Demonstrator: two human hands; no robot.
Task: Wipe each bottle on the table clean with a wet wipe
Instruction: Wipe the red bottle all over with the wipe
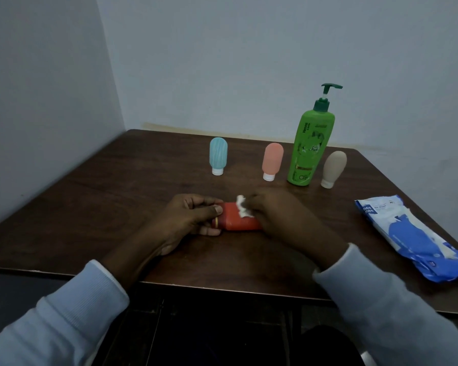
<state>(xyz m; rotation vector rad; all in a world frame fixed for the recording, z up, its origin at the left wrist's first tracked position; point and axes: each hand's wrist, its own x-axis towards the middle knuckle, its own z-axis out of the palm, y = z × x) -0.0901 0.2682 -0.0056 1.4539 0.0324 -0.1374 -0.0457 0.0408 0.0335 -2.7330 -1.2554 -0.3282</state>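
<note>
Row far: blue bottle, pink bottle, green pump bottle, beige bottle, upright. Left hand grips red bottle; right hand pinches wet wipe onto it. Wipe pack right.

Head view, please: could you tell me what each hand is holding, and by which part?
The left hand grips the red bottle at its cap end; the right hand holds a crumpled wet wipe against the bottle's side.
</note>
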